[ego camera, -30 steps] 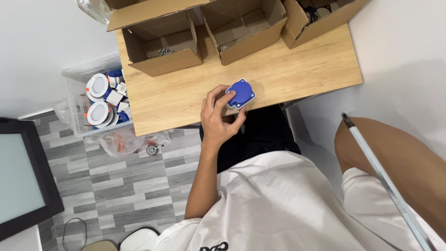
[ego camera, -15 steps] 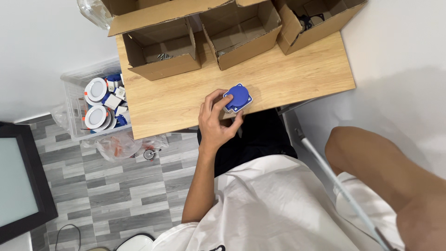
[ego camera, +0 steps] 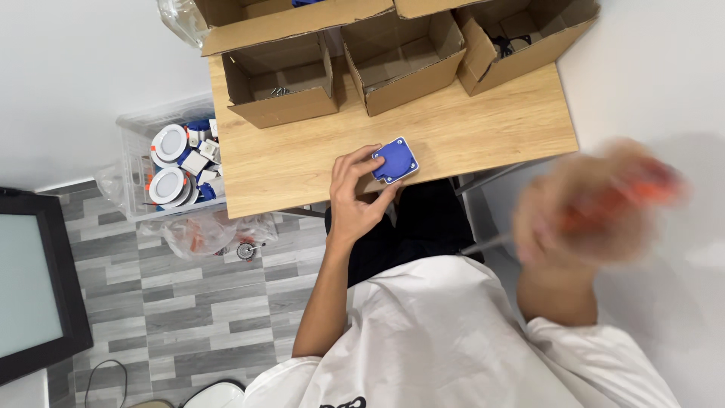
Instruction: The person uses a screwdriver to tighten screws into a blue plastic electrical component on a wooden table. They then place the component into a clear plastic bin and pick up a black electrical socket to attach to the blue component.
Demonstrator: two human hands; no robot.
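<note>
My left hand point(ego camera: 356, 198) grips a small square blue part with a white rim point(ego camera: 395, 160) at the near edge of the wooden table point(ego camera: 483, 128). My right hand point(ego camera: 596, 204) is raised off to the right of the table, heavily blurred, closed around a long tool with an orange handle point(ego camera: 627, 193) and a thin metal shaft.
Three open cardboard boxes point(ego camera: 283, 87) stand along the table's far side. Left of the table is a clear plastic bin point(ego camera: 136, 136) with round white fittings and blue parts. A plastic bag point(ego camera: 204, 230) lies on the grey floor; a dark screen point(ego camera: 34, 295) stands at far left.
My right hand has swung up into view with the orange-handled tool. My left hand stays on the blue part at the table's edge.
</note>
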